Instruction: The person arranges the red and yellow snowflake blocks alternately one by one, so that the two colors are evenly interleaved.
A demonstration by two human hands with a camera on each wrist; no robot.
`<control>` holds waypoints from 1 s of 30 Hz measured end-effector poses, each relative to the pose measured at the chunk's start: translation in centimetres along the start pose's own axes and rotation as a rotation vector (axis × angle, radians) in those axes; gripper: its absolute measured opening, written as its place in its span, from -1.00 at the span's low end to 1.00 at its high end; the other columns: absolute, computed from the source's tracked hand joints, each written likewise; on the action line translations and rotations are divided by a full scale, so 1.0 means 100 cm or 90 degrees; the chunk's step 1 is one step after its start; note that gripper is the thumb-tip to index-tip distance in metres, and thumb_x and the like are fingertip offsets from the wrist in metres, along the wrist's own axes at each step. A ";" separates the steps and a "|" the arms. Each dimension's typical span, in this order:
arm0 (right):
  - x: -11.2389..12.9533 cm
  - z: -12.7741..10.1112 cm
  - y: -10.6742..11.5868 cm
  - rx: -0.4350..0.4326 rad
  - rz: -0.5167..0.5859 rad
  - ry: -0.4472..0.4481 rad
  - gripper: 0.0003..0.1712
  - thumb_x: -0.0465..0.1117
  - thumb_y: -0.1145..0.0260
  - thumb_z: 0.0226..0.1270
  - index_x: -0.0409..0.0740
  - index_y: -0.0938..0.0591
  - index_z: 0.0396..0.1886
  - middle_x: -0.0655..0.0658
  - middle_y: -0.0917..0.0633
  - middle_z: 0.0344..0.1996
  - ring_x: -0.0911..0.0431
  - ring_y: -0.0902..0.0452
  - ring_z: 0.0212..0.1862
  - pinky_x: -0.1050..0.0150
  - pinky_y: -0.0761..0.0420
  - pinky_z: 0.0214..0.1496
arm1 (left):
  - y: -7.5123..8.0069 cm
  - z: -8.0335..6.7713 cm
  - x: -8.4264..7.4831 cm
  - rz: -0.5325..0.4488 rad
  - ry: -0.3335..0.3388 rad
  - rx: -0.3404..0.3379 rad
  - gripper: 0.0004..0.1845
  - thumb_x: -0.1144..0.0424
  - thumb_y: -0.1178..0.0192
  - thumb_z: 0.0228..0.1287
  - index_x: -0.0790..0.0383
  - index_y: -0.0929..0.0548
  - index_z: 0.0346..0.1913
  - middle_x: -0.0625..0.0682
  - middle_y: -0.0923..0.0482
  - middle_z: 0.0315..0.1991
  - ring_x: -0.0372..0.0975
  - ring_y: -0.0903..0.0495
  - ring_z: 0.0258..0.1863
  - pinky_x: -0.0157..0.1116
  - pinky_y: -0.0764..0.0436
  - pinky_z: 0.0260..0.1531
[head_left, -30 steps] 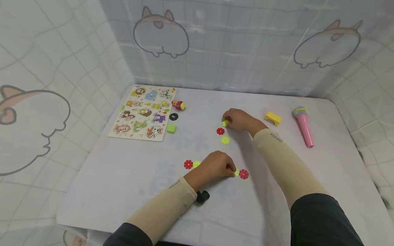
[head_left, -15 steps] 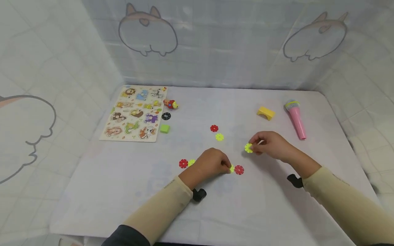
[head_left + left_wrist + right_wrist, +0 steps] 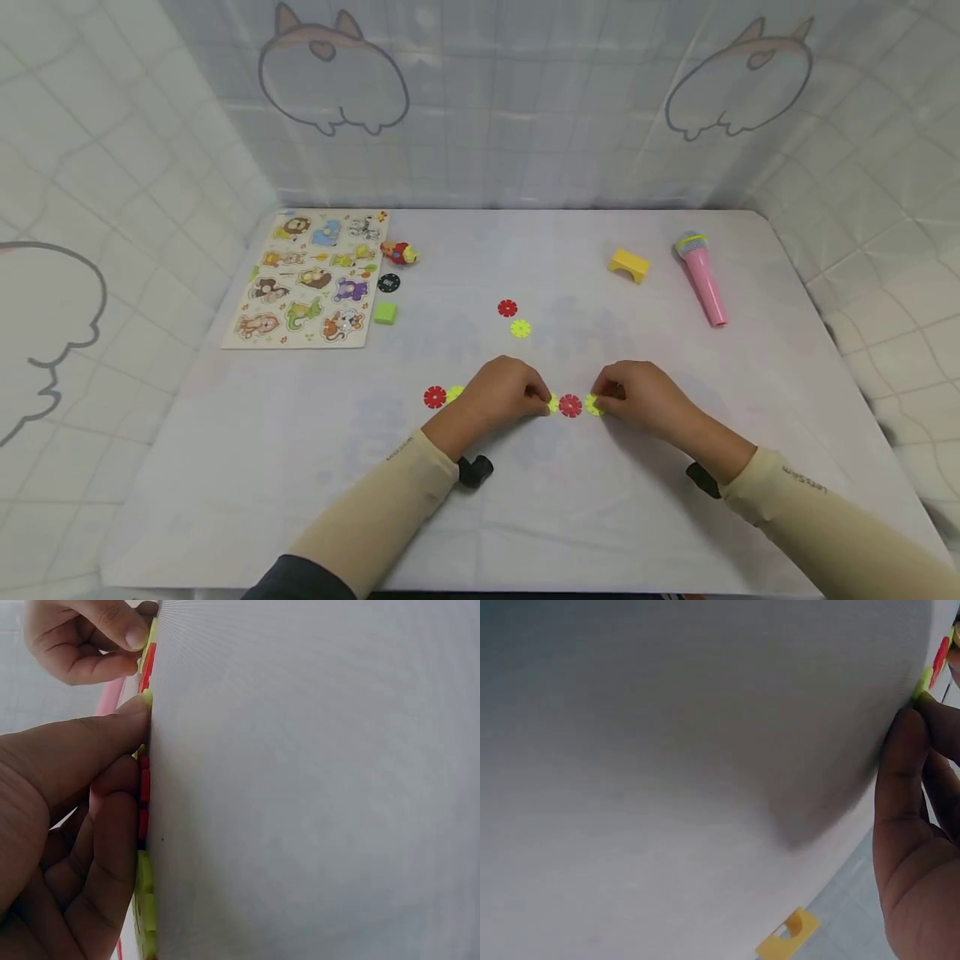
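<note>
A row of flat, notched plastic snowflake discs lies across the middle of the table in the head view. My left hand (image 3: pixel 498 393) pinches a yellow-green snowflake disc (image 3: pixel 553 404) in that row. Just right of it lies a red snowflake disc (image 3: pixel 570 406). My right hand (image 3: pixel 647 398) pinches another yellow-green snowflake disc (image 3: pixel 592 405) at the red one's right side, low over the table. At the row's left end, a red snowflake disc (image 3: pixel 435 397) sits beside a yellow-green one (image 3: pixel 454 393); my left hand hides the part between. The left wrist view shows a red disc (image 3: pixel 145 787) under my fingers.
Farther back lie a loose red disc (image 3: pixel 507 308) and a yellow-green disc (image 3: pixel 521 328). An animal puzzle board (image 3: pixel 303 279) is at back left, near a small figure (image 3: pixel 399 252), black chip (image 3: pixel 389 282) and green block (image 3: pixel 385 313). A yellow arch block (image 3: pixel 629 265) and pink microphone (image 3: pixel 702 279) stay right.
My right hand has brought a yellow-green disc from the back of the table, toward me, to the row's right end. My left hand keeps its place on the row. The head view has shifted.
</note>
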State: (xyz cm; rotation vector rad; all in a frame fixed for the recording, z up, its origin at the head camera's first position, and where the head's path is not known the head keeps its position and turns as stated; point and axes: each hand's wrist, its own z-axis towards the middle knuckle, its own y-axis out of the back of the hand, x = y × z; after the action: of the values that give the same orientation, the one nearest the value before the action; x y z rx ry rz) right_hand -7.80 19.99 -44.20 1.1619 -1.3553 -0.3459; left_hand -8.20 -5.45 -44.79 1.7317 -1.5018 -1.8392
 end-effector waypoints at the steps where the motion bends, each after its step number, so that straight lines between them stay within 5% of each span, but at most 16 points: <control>1: 0.001 0.000 0.001 0.004 0.004 0.000 -0.90 -0.29 -0.54 0.26 -0.05 -0.75 -0.31 0.12 -0.66 -0.41 0.18 -0.55 -0.31 0.18 -0.60 -0.20 | 0.000 0.000 0.000 0.001 -0.001 -0.001 -0.92 0.19 -0.54 0.22 0.01 -0.88 -0.23 -0.31 -0.65 -0.41 -0.34 -0.58 -0.27 -0.38 -0.56 -0.19; 9: 0.004 0.030 0.022 -0.024 0.034 -0.041 -0.94 -0.22 -0.45 0.39 -0.09 -0.73 -0.23 0.01 -0.68 -0.35 0.06 -0.54 -0.30 0.17 -0.59 -0.27 | 0.002 0.000 0.000 0.003 -0.018 0.001 -0.92 0.19 -0.54 0.22 0.02 -0.88 -0.24 -0.32 -0.66 -0.41 -0.36 -0.57 -0.30 -0.40 -0.56 -0.20; 13: 0.017 0.074 0.030 -0.039 0.041 -0.033 -0.86 -0.18 -0.42 0.43 -0.13 -0.72 -0.12 -0.07 -0.69 -0.27 0.01 -0.56 -0.23 0.15 -0.59 -0.22 | 0.002 0.000 0.001 0.008 -0.034 -0.004 -0.92 0.19 -0.55 0.21 0.04 -0.88 -0.25 -0.29 -0.68 -0.42 -0.37 -0.57 -0.32 -0.40 -0.56 -0.20; 20: 0.054 0.155 0.021 0.024 -0.018 0.042 -0.61 -0.17 -0.42 0.43 -0.19 -0.69 0.18 -0.13 -0.66 -0.10 -0.02 -0.54 -0.05 0.08 -0.57 0.03 | 0.001 -0.001 0.001 0.005 -0.066 -0.007 -0.94 0.21 -0.55 0.20 0.07 -0.87 -0.29 -0.30 -0.64 -0.49 -0.41 -0.54 -0.40 -0.43 -0.52 -0.25; 26: 0.069 0.183 0.006 0.055 -0.117 0.012 -0.64 -0.09 -0.49 0.38 -0.24 -0.69 0.00 -0.13 -0.67 -0.14 -0.01 -0.54 -0.07 0.09 -0.55 0.06 | -0.003 0.000 0.001 0.002 -0.074 -0.010 -0.95 0.21 -0.56 0.19 0.05 -0.87 -0.32 -0.33 -0.62 -0.51 -0.46 -0.53 -0.40 -0.45 -0.50 -0.24; 30: 0.074 0.188 0.004 0.054 -0.099 0.011 -0.74 -0.15 -0.49 0.36 -0.20 -0.66 -0.11 -0.12 -0.66 -0.20 0.00 -0.53 -0.12 0.11 -0.54 0.00 | -0.001 -0.001 0.003 0.004 -0.063 -0.016 -0.95 0.21 -0.56 0.19 0.04 -0.87 -0.32 -0.33 -0.62 -0.50 -0.45 -0.55 -0.38 -0.43 -0.52 -0.21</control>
State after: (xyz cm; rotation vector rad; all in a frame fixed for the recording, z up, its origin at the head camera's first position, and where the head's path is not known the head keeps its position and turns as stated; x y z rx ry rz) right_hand -22.45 6.09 -43.37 1.3421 -1.2779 -0.3914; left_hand -8.13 -5.66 -45.05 1.6453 -1.5115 -1.9584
